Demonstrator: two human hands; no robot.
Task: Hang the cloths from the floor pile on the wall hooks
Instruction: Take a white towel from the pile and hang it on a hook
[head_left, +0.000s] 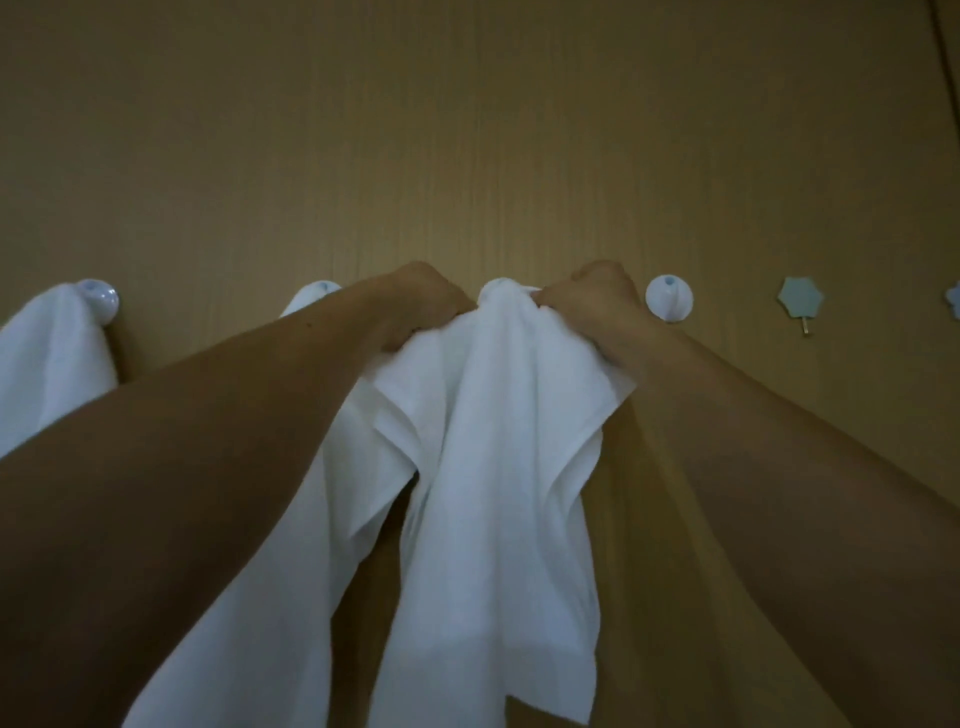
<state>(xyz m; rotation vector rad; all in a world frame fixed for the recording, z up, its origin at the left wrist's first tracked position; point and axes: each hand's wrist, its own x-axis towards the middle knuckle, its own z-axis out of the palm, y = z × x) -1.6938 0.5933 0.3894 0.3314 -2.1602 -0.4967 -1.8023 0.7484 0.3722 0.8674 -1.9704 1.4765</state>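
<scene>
A white cloth (498, 447) hangs down the brown wall from the middle of a row of hooks. My left hand (423, 296) grips its top edge on the left and my right hand (597, 301) grips it on the right. The top of the cloth bunches between my fists where a hook would be; that hook is hidden by the fabric. Another white cloth (47, 364) hangs from the round white hook (98, 299) at far left. A second white cloth (244, 597) hangs behind my left forearm from a hook (322, 287) that barely shows.
A bare round white hook (669, 298) is on the wall just right of my right hand. Further right is a pale flower-shaped hook (802, 299) with a small metal peg, and another one (953, 300) at the frame's edge. The floor pile is out of view.
</scene>
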